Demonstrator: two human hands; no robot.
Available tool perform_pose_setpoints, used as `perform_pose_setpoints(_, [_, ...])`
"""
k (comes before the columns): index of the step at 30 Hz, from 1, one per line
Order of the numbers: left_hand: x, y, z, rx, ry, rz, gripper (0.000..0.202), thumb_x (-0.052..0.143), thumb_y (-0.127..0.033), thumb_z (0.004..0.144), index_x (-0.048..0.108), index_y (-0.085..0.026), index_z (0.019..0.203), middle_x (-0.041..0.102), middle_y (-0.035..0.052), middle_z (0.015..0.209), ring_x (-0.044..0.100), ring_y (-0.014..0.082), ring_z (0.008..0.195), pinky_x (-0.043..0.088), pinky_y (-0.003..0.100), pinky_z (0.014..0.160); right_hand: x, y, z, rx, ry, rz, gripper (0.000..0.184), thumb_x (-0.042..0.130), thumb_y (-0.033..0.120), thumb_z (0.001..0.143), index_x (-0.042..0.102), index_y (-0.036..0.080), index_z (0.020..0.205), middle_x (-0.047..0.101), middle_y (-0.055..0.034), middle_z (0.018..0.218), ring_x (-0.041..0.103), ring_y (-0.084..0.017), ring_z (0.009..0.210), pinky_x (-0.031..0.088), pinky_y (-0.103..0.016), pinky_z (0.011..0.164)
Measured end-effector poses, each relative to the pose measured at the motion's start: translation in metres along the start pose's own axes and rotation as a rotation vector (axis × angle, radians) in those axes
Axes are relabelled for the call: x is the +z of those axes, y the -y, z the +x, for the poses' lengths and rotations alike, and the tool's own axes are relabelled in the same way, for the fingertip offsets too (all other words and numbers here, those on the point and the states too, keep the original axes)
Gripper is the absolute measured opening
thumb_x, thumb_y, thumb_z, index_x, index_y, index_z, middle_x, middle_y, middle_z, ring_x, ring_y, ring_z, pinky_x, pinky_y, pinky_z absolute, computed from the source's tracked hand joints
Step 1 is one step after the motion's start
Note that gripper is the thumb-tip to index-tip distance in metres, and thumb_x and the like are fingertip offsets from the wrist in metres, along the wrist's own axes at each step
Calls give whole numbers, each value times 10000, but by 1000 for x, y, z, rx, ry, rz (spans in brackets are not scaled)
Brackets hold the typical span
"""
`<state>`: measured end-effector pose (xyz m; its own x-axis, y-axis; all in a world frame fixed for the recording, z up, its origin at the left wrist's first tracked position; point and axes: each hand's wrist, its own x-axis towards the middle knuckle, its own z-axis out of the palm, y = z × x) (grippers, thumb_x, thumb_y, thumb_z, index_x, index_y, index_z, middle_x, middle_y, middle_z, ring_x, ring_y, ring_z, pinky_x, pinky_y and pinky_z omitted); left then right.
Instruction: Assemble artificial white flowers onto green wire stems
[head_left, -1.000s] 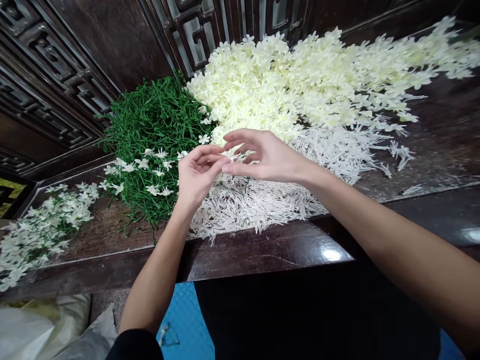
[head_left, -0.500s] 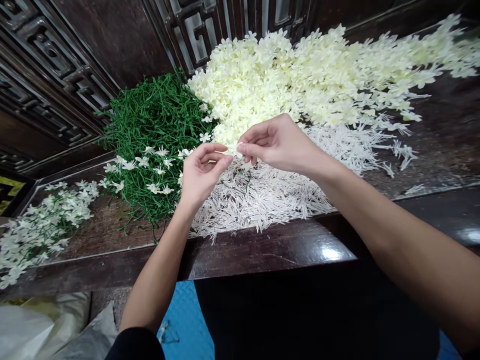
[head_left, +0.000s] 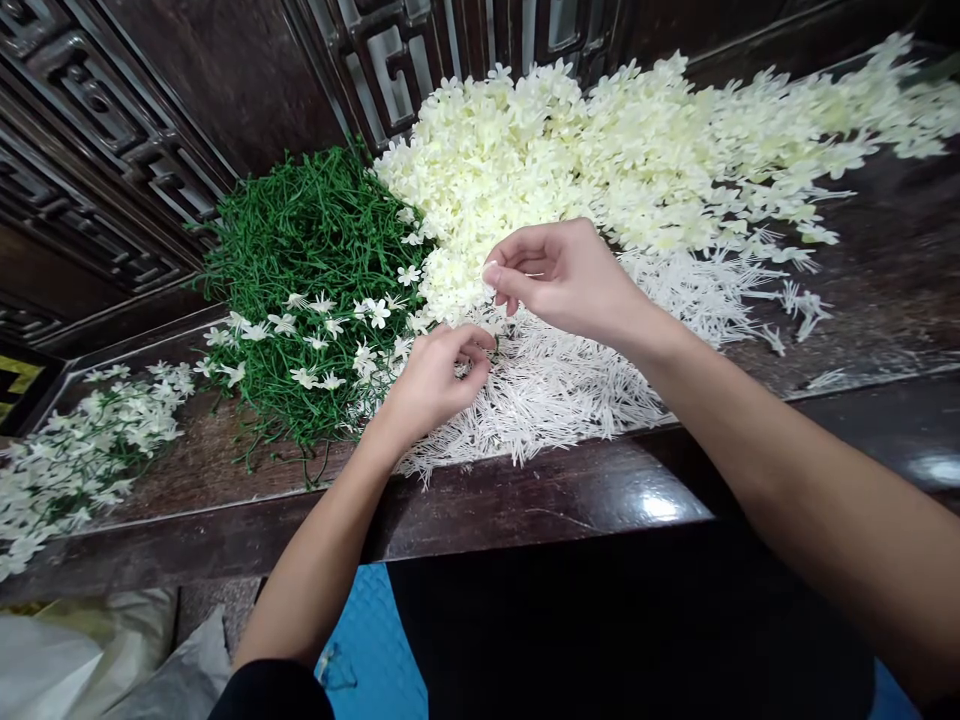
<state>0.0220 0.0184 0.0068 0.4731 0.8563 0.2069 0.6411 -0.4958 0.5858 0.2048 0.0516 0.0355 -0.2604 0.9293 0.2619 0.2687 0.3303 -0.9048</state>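
My right hand (head_left: 551, 272) is pinched, thumb against fingers, on a small white artificial flower (head_left: 490, 270), mostly hidden by the fingertips. It hovers over the border between the heap of cream flower heads (head_left: 495, 190) and the pile of thin white stamens (head_left: 555, 380). Lower and to the left, my left hand (head_left: 442, 375) reaches over the stamens, its fingers curled with a gap to the thumb. A green stem shows right at its fingertips; whether they touch it I cannot tell.
A mound of green plastic stems (head_left: 300, 240) lies left of the flowers, with several assembled white flowers on it. More finished sprigs (head_left: 97, 440) lie at the far left of the dark wooden bench (head_left: 540, 510). A carved lattice back (head_left: 390, 70) rises behind. Pale sacks (head_left: 90, 650) lie below.
My hands have come apart from where they met. The left has moved down and right onto the stamens; the right has shifted slightly up and right with the white flower.
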Motion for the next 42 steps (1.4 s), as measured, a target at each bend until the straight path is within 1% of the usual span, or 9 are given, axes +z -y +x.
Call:
perform_pose_setpoints(7, [-12,-2,2,-240,-193,-283,392,632,-142,723,712,-91,1103,735,69,809,663,159,705,581,320,712,1,-5,3,-23,-52,2,79,646,196,858,587,187,807,637,-52,814,631,-201,786,524,-376,716])
perform_pose_setpoints(13, [-15,1,3,-303,-274,-530,297,661,-120,689,745,-95,972,652,58,815,720,176,723,648,328,723,2,-4,1,40,30,48,51,598,189,896,573,189,851,665,-62,860,642,-170,699,542,-349,635])
perform_pose_setpoints(18, [-19,4,5,-326,-255,-686,146,647,-113,709,736,-141,821,672,72,800,686,152,657,628,269,568,3,-6,0,8,94,-21,53,575,193,903,566,188,851,629,-39,720,584,-150,623,502,-322,560])
perform_pose_setpoints(21, [-23,6,5,-366,-253,-690,152,623,-93,716,727,-179,784,646,49,745,569,96,552,516,214,452,4,-5,-1,-7,98,-53,52,559,184,912,569,179,861,620,-45,742,571,-149,644,479,-325,575])
perform_pose_setpoints(23, [-24,7,5,-365,-253,-652,118,639,-123,740,723,-195,783,633,37,752,516,85,557,473,200,448,4,-4,-1,-15,109,-56,53,561,188,915,573,177,865,617,-45,749,568,-152,654,476,-331,588])
perform_pose_setpoints(25, [-25,7,5,-327,-242,-592,42,690,-190,763,718,-196,794,632,36,771,517,92,600,475,202,484,5,-2,-1,-21,124,-53,49,569,195,913,578,178,868,618,-47,756,566,-154,659,479,-336,595])
perform_pose_setpoints(31, [-22,8,5,-270,-284,-550,87,687,-289,822,693,-203,805,603,25,725,489,104,578,433,233,481,9,2,-4,-2,156,-39,39,569,193,904,583,175,872,622,-57,791,573,-158,681,486,-343,607])
perform_pose_setpoints(38, [-18,8,6,-334,-287,-622,70,664,-264,847,704,-214,821,580,13,699,474,100,567,423,233,490,15,-2,-6,-28,157,-38,52,596,219,911,593,169,895,613,-34,754,528,-138,627,434,-324,567])
perform_pose_setpoints(42, [-16,7,6,-282,-255,-607,76,659,-267,848,686,-208,808,567,7,672,448,89,531,394,230,467,17,0,-7,-37,155,-70,57,565,202,925,593,165,892,606,-29,733,506,-127,601,417,-313,549])
